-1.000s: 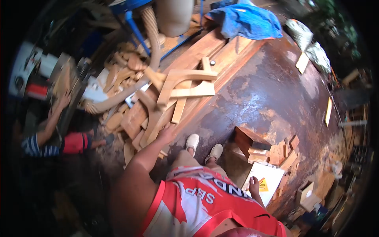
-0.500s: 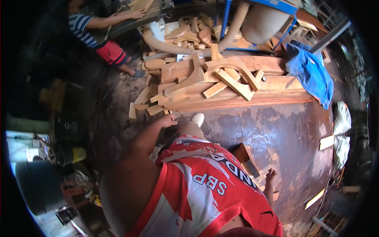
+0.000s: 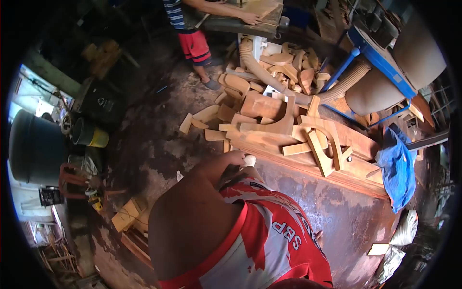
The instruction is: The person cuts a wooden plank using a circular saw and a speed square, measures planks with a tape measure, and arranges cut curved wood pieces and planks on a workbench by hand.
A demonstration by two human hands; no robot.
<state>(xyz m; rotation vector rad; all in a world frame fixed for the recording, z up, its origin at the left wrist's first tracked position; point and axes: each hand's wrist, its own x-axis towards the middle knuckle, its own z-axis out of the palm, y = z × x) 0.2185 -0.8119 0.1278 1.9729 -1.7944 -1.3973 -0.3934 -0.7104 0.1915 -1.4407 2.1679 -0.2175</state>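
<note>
My left hand (image 3: 236,158) hangs low in front of my body, just beside a white shoe (image 3: 249,160) on my foot. Its fingers look loosely curled and apart, and I see nothing held in it. Close ahead of it lie planks (image 3: 269,144) with cut wooden pieces piled on top, including a curved frame part (image 3: 325,132). Of my right hand (image 3: 319,236) only a small bit shows past the edge of the red and white jersey (image 3: 269,231); its fingers are mostly hidden.
Another person's hand (image 3: 251,18) rests on a board at a machine table (image 3: 236,26). A ribbed hose (image 3: 255,65) runs to a blue stand (image 3: 385,62). A blue tarp (image 3: 397,168) lies at right; a yellow-banded bucket (image 3: 91,132) and lumber (image 3: 126,215) are at left.
My view has turned left, so the wood pile and the other person appear farther right. My left hand is nearer the shoe in view, and my right hand has become mostly hidden.
</note>
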